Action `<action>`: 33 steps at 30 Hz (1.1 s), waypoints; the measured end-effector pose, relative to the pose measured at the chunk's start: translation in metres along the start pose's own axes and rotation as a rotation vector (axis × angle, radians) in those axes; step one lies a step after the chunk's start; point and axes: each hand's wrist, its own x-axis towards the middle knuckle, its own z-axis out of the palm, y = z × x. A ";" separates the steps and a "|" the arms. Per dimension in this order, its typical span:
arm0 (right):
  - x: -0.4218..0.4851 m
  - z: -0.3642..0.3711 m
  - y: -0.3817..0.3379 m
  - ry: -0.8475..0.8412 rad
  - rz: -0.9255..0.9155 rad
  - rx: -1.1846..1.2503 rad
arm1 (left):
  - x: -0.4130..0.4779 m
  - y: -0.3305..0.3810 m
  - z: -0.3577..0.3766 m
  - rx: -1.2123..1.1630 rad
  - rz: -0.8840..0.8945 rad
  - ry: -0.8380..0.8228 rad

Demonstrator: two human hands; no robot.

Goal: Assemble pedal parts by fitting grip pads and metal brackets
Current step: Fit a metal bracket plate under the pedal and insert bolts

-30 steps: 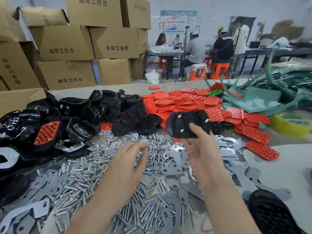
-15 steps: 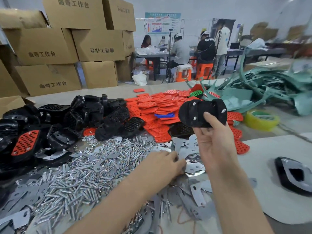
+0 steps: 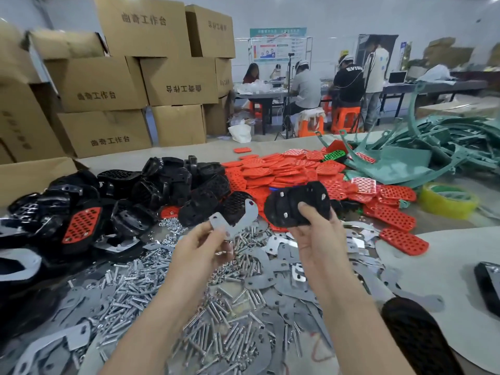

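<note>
Assembly pair raised at centre frame.
Left hand [image 3: 200,247] pinches a flat, curved grey metal bracket [image 3: 235,219] at its lower end. It looks thin, stiff, light and probably slick. Just right, right hand [image 3: 316,239] grips a black plastic pedal body [image 3: 295,204] by its lower edge, which looks rigid.

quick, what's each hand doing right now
Left hand: pinching a metal bracket.
Right hand: gripping a black pedal body.
</note>
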 end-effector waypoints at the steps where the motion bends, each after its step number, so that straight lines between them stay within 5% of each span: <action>1: 0.002 0.000 0.012 0.000 0.036 -0.011 | -0.001 -0.003 -0.005 -0.050 -0.003 0.001; 10: 0.012 -0.007 0.051 -0.126 0.244 -0.070 | 0.002 -0.017 -0.023 -0.156 0.032 0.014; 33: -0.014 0.006 0.056 -0.383 0.091 -0.293 | -0.006 -0.023 -0.016 0.153 0.123 -0.045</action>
